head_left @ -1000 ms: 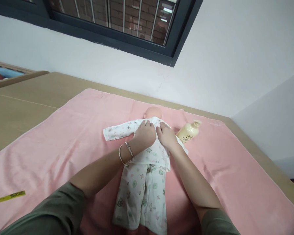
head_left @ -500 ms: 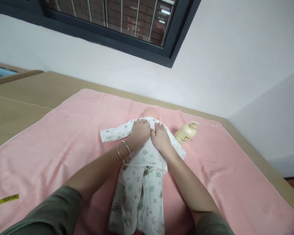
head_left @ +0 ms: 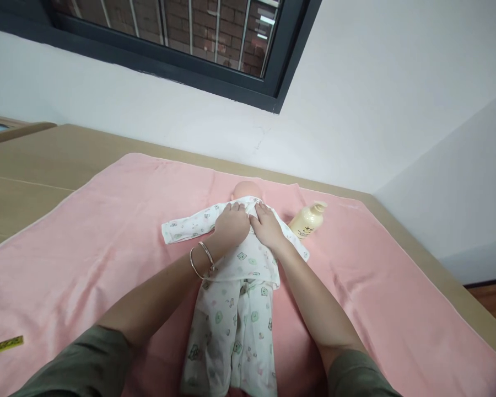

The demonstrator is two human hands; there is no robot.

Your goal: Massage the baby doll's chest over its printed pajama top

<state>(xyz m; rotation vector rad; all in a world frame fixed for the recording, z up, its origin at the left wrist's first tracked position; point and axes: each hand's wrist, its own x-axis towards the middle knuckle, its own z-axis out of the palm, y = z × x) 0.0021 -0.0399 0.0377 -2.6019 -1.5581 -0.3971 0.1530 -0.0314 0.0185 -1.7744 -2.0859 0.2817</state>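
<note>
A baby doll lies on its back on a pink towel, dressed in a white printed top and matching trousers. My left hand, with two bangles on the wrist, rests on the doll's chest near the collar, fingers curled down onto the fabric. My right hand lies beside it on the other side of the collar, fingers bent onto the cloth. The two hands touch each other. One empty sleeve stretches out to the left.
A cream pump bottle lies on the towel right of the doll. A yellow tape measure sits at the left edge. The towel covers a tan surface against a white wall below a dark-framed window.
Both hands stay pressed on the doll's collar area with only slight finger shifts. The view has drifted, so everything sits a little further left.
</note>
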